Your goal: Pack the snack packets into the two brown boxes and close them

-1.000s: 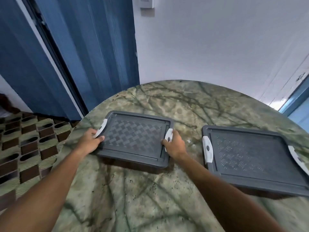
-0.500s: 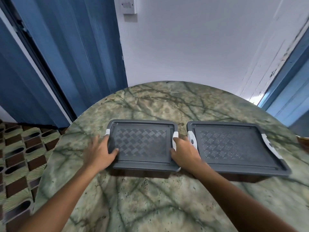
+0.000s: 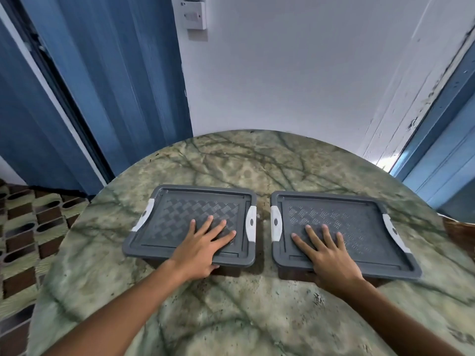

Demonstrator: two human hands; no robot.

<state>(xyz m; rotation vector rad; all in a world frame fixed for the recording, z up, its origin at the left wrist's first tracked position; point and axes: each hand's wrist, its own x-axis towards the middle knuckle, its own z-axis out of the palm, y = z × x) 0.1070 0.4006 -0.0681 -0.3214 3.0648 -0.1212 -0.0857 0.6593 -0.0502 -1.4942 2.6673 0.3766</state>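
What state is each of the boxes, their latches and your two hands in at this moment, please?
Left box: grey lid on, closed.
Right box: grey lid on, closed.
Left box latches: white, lying flat against the lid ends.
Right box latches: white, lying flat against the lid ends.
Left hand: flat on the left lid, fingers spread.
Right hand: flat on the right lid, fingers spread.
Snack packets: none visible.

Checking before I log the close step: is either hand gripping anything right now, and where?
Nothing is gripped. The left hand lies flat, fingers spread, on the left box's lid; the right hand lies flat on the right box's lid.
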